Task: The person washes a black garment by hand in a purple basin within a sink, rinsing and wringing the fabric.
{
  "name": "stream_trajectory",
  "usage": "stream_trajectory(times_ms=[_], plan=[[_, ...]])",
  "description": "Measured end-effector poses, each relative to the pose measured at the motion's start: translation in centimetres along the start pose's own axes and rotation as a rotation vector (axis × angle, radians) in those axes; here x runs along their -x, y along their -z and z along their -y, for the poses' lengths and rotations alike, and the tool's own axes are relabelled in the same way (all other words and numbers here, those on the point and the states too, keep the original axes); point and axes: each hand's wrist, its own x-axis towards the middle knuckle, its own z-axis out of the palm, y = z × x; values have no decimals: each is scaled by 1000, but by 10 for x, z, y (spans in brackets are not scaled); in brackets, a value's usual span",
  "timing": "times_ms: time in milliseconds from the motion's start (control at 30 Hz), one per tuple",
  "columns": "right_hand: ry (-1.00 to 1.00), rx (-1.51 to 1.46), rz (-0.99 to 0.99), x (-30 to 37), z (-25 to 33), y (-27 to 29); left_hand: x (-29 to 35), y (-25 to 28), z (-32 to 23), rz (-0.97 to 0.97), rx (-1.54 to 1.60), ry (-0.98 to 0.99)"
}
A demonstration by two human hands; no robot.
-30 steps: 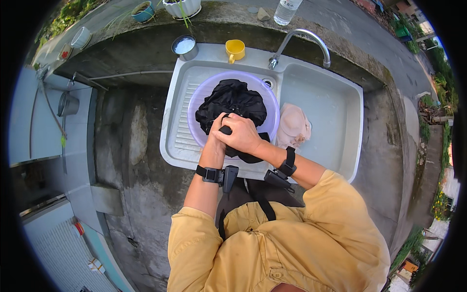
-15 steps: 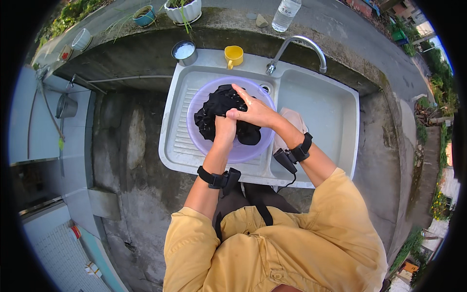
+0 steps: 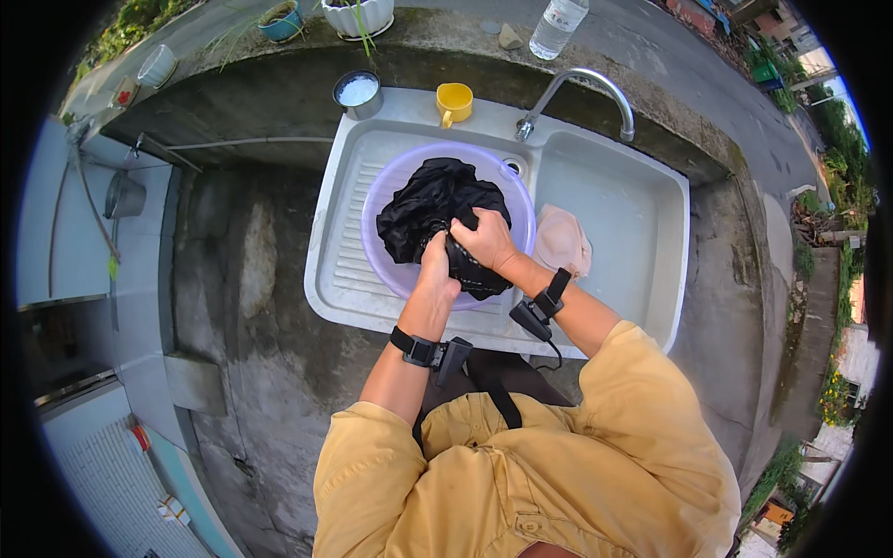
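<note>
A bunched black garment point(image 3: 419, 200) lies in a round lilac basin point(image 3: 375, 259). My right hand point(image 3: 487, 239) grips a fold of the cloth, its fingers curled in. Close beside it on the left, my left hand point(image 3: 437, 268) is closed on the same garment, with most of its fingers hidden. Black cloth bulges out below and between both hands. Straps with small black devices circle both wrists.
The basin stands on the ribbed drainboard of a grey sink point(image 3: 321, 270). A pale pink cloth point(image 3: 562, 240) lies in the right bowl. Along the back are a metal cup of white powder point(image 3: 358, 91), a yellow cup point(image 3: 455, 99), a curved faucet point(image 3: 586, 74) and a plastic bottle point(image 3: 558, 28).
My right hand has gone from spread fingers over the garment to a curled grip on it, lower down. More cloth is gathered between the hands. The pink cloth shows more fully.
</note>
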Motion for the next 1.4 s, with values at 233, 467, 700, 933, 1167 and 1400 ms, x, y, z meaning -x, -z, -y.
stream_trajectory(times_ms=[233, 467, 700, 933, 1167, 1400], plan=[[330, -205, 62, -10, 38, 40, 21, -27, -40, 133, -120, -260], [-111, -380, 448, -39, 32, 61, 8, -32, -39, 196, -878, -593], [59, 80, 125, -8, -23, 17, -10, -2, -51, 9, -256, 198], [240, 79, -66, 3, -1, -7, -21, 1, -23, 9, -208, 68], [391, -80, -39, -27, 55, 19, 6, -18, -70, 213, -145, -76], [314, -65, 28, -44, 68, 82, 53, -54, -130, 219, -255, -527]])
